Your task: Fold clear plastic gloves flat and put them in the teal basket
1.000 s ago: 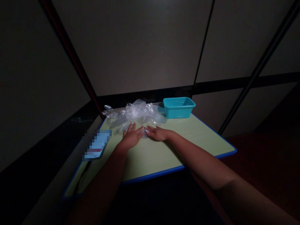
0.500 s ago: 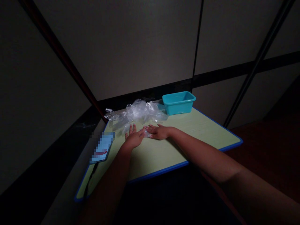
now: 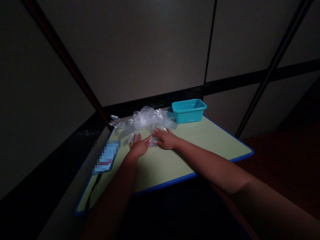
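My left hand point(image 3: 139, 146) lies palm down with its fingers spread on a clear plastic bag point(image 3: 153, 141). My right hand point(image 3: 165, 138) rests flat on the right part of that same thin bag, fingers stretched out. A small gap separates the two hands, and part of the bag shows between them. Just beyond my fingertips sits a crumpled heap of clear plastic bags point(image 3: 147, 118). How the flat bag meets the heap is hard to make out.
The pale table point(image 3: 165, 170) has a blue edge. A turquoise plastic basket point(image 3: 189, 115) stands at the back right. At the left lies a phone point(image 3: 107, 156), its screen blurred out, with a dark strap or cable. Cabinet panels point(image 3: 150, 50) rise behind the table.
My hands have moved a little apart on the plastic, the left one slightly toward the left, and more of the bag shows between them. The whole view has shifted slightly.
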Action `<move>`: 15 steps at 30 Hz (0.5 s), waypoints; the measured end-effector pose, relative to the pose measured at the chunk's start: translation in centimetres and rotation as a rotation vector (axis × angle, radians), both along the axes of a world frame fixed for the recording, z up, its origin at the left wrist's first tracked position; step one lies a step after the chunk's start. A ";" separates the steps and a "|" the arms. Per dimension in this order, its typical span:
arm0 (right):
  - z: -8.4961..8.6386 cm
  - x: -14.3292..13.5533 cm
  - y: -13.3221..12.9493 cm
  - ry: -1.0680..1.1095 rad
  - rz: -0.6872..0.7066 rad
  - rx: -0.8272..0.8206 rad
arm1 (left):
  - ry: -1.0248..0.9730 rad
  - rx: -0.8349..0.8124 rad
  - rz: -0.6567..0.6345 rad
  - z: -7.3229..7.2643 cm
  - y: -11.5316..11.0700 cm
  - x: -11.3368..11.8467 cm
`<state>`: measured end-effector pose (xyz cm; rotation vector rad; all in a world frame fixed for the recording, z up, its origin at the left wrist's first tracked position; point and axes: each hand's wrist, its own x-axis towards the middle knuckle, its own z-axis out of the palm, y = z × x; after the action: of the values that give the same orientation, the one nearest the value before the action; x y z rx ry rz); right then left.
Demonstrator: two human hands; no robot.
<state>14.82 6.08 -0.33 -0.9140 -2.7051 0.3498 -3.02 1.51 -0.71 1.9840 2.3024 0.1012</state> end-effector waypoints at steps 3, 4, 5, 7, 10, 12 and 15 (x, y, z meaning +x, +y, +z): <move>-0.5 -1.1 -0.2 0.064 -0.061 0.088 | 0.010 -0.006 0.013 -0.2 0.2 0.0; -0.7 -1.4 -0.2 0.060 -0.062 0.093 | 0.019 -0.011 0.023 -0.3 0.2 0.0; -0.9 -1.6 -0.2 0.048 -0.054 0.092 | 0.026 -0.015 0.033 -0.3 0.3 0.0; -1.1 -1.9 -0.1 0.009 -0.028 0.079 | 0.028 -0.015 0.041 -0.4 0.3 0.1; -1.4 -1.9 0.1 -0.057 -0.002 0.043 | 0.006 -0.006 0.039 -0.4 0.3 0.1; -1.4 -1.7 0.2 -0.086 -0.004 0.026 | 0.000 -0.004 0.042 -0.4 0.3 0.2; -1.2 -1.5 0.2 -0.110 -0.007 0.006 | 0.001 -0.007 0.049 -0.3 0.2 0.1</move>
<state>13.34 6.30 -1.58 -0.9679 -2.7994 0.2977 -2.88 1.74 -1.05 1.9257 2.3495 0.0956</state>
